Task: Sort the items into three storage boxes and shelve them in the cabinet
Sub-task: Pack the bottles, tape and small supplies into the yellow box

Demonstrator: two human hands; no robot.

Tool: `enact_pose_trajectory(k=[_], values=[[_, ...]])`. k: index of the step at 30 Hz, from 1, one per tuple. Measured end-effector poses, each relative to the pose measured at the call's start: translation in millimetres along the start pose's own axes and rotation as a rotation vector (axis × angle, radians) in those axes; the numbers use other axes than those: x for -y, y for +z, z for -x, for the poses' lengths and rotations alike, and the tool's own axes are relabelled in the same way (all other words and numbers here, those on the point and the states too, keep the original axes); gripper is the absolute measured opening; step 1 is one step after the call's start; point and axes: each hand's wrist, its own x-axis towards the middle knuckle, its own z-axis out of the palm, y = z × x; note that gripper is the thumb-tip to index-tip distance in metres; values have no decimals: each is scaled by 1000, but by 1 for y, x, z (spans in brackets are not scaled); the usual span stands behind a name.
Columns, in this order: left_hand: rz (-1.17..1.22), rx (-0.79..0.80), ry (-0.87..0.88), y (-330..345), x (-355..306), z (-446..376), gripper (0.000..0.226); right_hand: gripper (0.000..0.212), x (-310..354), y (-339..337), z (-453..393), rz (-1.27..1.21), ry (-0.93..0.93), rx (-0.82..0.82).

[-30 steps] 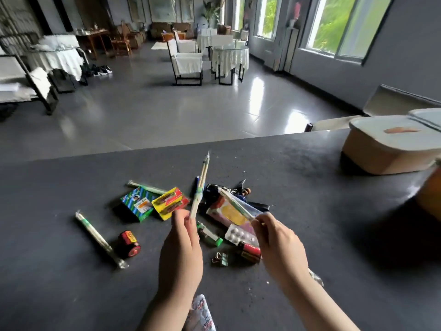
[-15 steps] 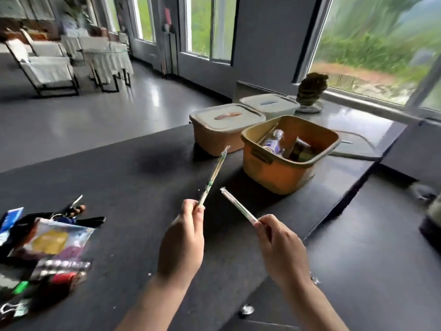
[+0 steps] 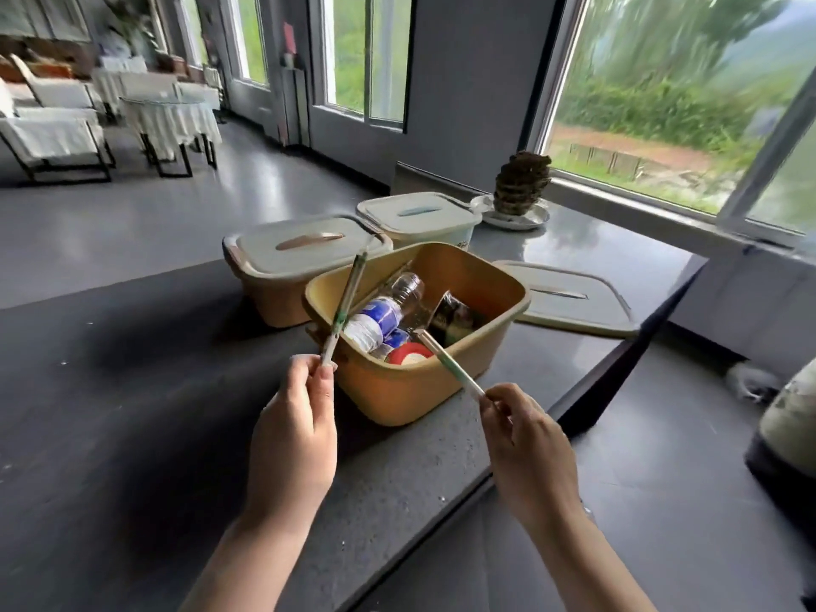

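Observation:
My left hand (image 3: 293, 430) pinches the lower end of a long wrapped stick with green print (image 3: 345, 304), which points up over the near left rim of an open yellow storage box (image 3: 397, 390). My right hand (image 3: 525, 443) pinches a second wrapped stick (image 3: 448, 364) whose tip reaches over the box's near rim. Inside the box lie a plastic water bottle (image 3: 382, 313), a red-and-white round item (image 3: 408, 353) and a dark packet (image 3: 455, 318). Behind it stand a lidded orange box (image 3: 269, 284) and a lidded pale box (image 3: 419, 216).
The yellow box's loose lid (image 3: 569, 302) lies flat to its right. A dark plant in a dish (image 3: 521, 187) stands by the window. The dark table's edge (image 3: 441, 510) runs diagonally under my right arm, with floor beyond. A pale object (image 3: 790, 413) sits at far right.
The view swung right from the pile of small items to the boxes. Both hands carried their sticks up to the open yellow box, which now sits directly in front of them.

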Motion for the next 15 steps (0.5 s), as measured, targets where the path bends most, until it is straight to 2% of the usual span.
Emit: enact_pose_trajectory(k=[3,8,12,15], values=[[-15,-32,-31,26,5,-29,32,8,-10,16,-36,-42,-78,21],[13,-127,-15,69,6,-83,36,8,-32,29,-108,-7,-266,-38],[-37,-182,-34,92,6,-117,32,13,-42,29,-168,35,-314,-69],[-64,-198,-69,98,6,-129,29,15,-40,40,-198,77,-401,-15]])
